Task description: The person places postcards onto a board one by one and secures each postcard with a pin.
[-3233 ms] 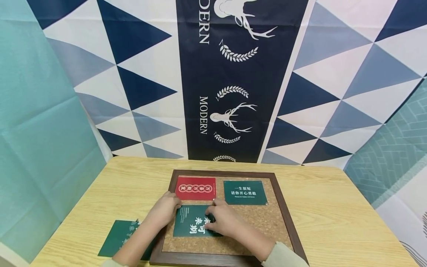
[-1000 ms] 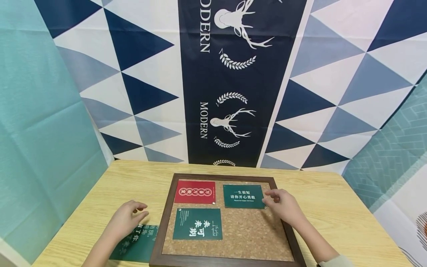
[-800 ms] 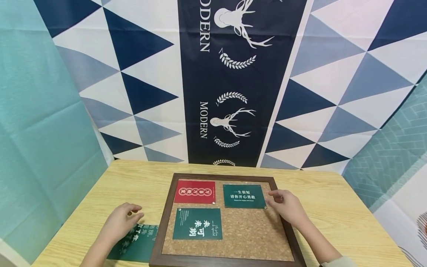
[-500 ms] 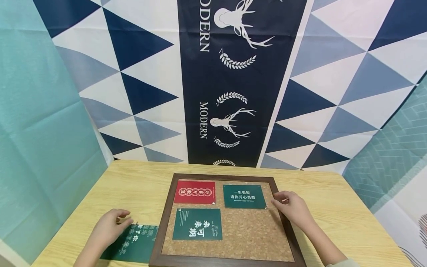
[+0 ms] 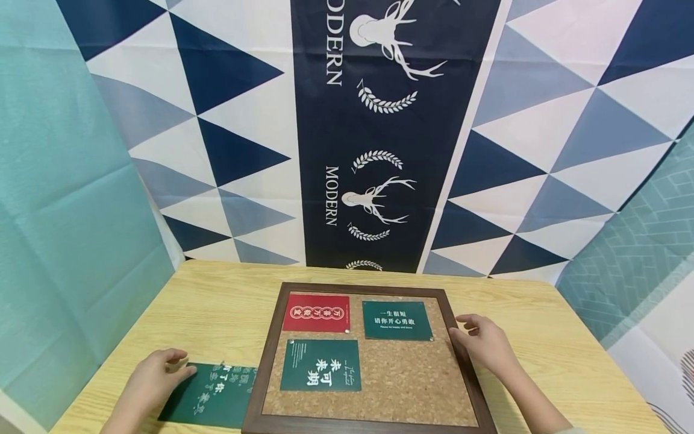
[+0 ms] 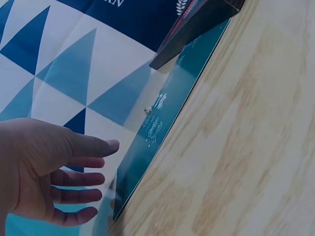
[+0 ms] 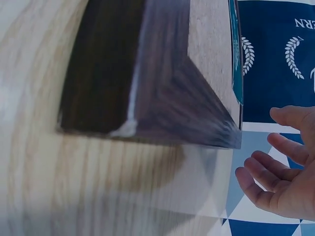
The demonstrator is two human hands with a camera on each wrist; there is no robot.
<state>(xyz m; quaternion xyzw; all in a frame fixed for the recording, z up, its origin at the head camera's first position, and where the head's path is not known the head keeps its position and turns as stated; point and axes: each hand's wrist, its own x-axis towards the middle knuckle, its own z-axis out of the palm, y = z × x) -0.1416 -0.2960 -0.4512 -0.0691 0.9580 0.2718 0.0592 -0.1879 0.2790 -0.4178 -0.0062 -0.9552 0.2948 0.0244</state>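
Observation:
My left hand [image 5: 149,381] is at the left end of a loose green card [image 5: 219,398] on the table, its thumb tip close to the card's edge. In the left wrist view the fingers of that hand [image 6: 54,172] are loosely bent, holding nothing. A small pin-like piece [image 6: 147,110] shows at the far edge of the card. My right hand [image 5: 484,345] is beside the right side of the framed cork board [image 5: 414,383], thumb near the wooden frame. Seen from the right wrist, its fingers [image 7: 261,172] are spread and hold nothing.
On the cork are a red card [image 5: 317,313] at upper left, a green card [image 5: 320,365] with white characters below it, and another green card [image 5: 397,320] at upper right. Small clear pins show at card corners. A patterned cloth [image 5: 244,120] hangs behind the wooden table [image 5: 520,337].
Earlier both hands were at the lower green card on the board. They have since parted: the left drew back left along the loose card, the right moved to the frame's right side.

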